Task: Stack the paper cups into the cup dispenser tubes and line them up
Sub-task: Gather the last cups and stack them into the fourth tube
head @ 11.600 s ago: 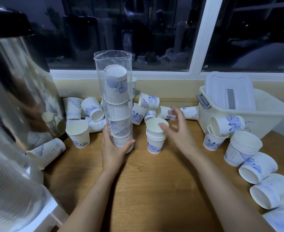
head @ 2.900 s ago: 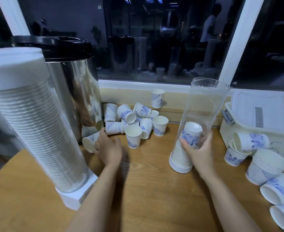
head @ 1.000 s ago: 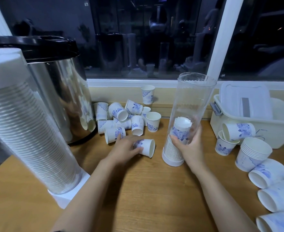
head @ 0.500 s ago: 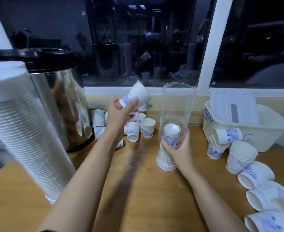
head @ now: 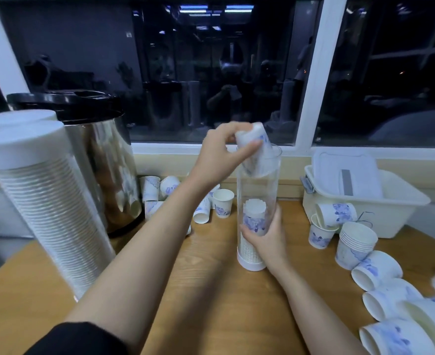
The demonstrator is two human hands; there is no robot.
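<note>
Paper cup (head: 261, 142) is now up at the dispenser tube (head: 258, 188) mouth, pinched by left hand (head: 219, 155); right hand (head: 267, 239) grips the tube. Ready to drop.

Office pantry w/ urn (head: 101, 160), cup dispensers (head: 44, 201)

The wooden table (head: 224, 303) carries two dispenser tubes (head: 258, 185), a steel urn (head: 103, 162), a bin (head: 360, 213) and scattered paper cups (head: 223, 206).

On my feed a dark window (head: 206, 73) fills twelve o'clock, its glass mirroring ceiling strip lights (head: 211, 8). A white mullion (head: 313, 85) slants at one o'clock above a white sill (head: 175, 147). Below runs a cream wall (head: 165, 163), then the wooden surface (head: 211, 290) toward six.
</note>
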